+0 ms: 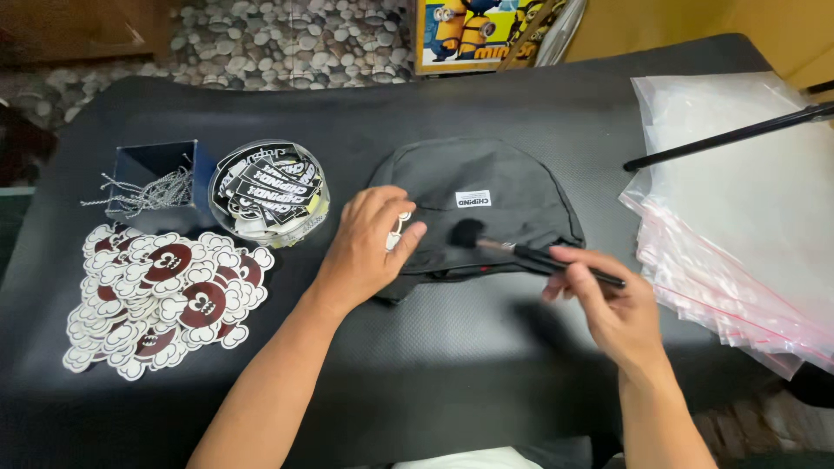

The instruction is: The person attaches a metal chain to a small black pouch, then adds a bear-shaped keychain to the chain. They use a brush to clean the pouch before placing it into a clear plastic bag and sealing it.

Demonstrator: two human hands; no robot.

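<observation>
Brush (539,257) bristles left, handle right.

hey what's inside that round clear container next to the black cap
The round clear container holds a heap of black-and-white printed tags. Only the top layer shows; anything beneath it is covered.

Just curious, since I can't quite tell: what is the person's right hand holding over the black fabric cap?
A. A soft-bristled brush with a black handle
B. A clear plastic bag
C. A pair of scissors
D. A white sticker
A: the right hand grips a slim black-handled brush, its dark bristles touching the black fabric cap.
</observation>
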